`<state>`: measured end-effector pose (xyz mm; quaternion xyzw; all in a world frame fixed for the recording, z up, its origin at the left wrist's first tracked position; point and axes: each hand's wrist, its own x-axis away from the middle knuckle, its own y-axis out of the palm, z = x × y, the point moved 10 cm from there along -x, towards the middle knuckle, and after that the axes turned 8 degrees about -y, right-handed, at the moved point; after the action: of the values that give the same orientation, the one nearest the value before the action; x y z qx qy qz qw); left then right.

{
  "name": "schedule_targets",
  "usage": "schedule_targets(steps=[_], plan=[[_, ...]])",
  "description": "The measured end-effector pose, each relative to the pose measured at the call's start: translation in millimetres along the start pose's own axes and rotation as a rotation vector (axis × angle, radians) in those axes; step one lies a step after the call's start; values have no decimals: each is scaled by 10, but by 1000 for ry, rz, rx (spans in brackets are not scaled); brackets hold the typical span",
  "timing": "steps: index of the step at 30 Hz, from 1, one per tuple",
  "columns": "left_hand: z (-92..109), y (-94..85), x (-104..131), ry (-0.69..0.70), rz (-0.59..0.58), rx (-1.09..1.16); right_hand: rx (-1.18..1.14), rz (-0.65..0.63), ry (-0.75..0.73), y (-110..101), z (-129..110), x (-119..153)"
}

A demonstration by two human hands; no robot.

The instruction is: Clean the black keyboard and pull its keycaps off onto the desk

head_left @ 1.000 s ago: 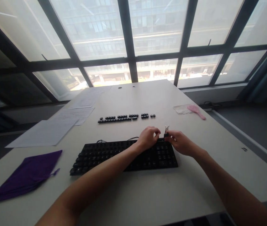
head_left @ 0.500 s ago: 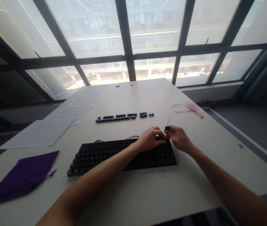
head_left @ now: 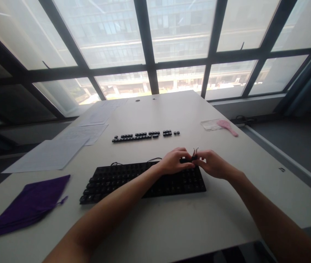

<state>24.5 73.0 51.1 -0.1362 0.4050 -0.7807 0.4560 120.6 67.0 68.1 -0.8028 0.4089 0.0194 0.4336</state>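
Observation:
My right hand (head_left: 214,163) pinches a keycap puller (head_left: 194,156) with a dark body; its two thin wire prongs stick upward. It is held low over the upper right part of a black keyboard (head_left: 130,175). My left hand (head_left: 176,160) lies over the same area, thumb and fingers curled toward each other around something dark. Whether that is the keyboard's edge or a separate piece cannot be made out. The fingertips of both hands nearly meet at the puller. My left forearm crosses above the keyboard and hides part of its middle keys.
Loose black keycaps (head_left: 144,136) lie in rows behind the keyboard. Papers (head_left: 48,155) and a purple drawstring pouch (head_left: 31,202) lie to the left. A pink hairbrush (head_left: 228,127) rests beside a clear plastic bag (head_left: 210,124) on the right. A dark object (head_left: 226,254) shows at the front edge.
My right hand has lowered the puller toward the keyboard, tilting it, and the wrist has shifted slightly right. My left hand stays nearly in place.

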Motion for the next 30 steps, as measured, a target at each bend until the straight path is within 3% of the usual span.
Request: schedule_targets(steps=[8, 13, 21, 30], plan=[[-53, -53, -25, -45, 32, 45, -104, 120, 90, 9, 147, -4], [-119, -59, -40, -76, 56, 83, -110, 134, 58, 20, 121, -8], [45, -10, 20, 73, 9, -37, -51, 153, 28, 22, 133, -3], [-124, -17, -45, 28, 50, -21, -203, 291, 108, 87, 316, -5]])
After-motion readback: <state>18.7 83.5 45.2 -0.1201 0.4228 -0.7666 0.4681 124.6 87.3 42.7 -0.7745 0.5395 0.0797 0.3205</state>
